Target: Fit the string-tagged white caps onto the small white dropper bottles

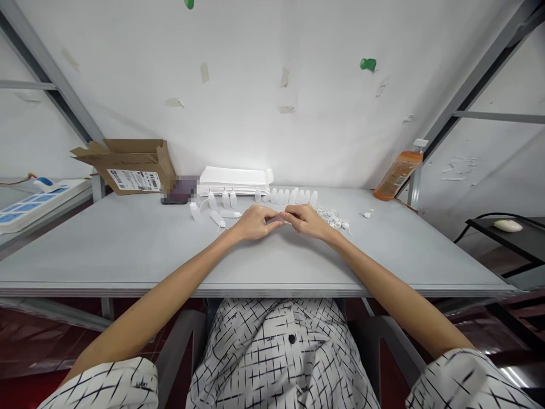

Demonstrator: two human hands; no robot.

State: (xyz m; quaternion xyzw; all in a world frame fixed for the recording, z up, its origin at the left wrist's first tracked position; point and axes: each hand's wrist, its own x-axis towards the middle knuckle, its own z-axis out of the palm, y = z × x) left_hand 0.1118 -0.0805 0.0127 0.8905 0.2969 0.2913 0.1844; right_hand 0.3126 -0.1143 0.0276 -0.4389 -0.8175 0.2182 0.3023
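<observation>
My left hand (257,222) and my right hand (307,221) meet over the middle of the table, fingertips close together. Both are closed in a pinch around a small white plastic piece (276,218), mostly covered by the fingers. Left of my left hand, several small white bottles with caps stand upright, such as one bottle (212,200), while a capped bottle (217,219) lies on its side. Behind my hands runs a row of small white bottles (293,196). Just right of my right hand lies a loose pile of small white caps (334,218).
The grey table (140,244) has a stack of white trays or cartons (234,180) at the back, a dark phone-like object (179,193) and an open cardboard box (131,167) at left. An orange drink bottle (398,175) leans at back right. A power strip (40,203) lies far left.
</observation>
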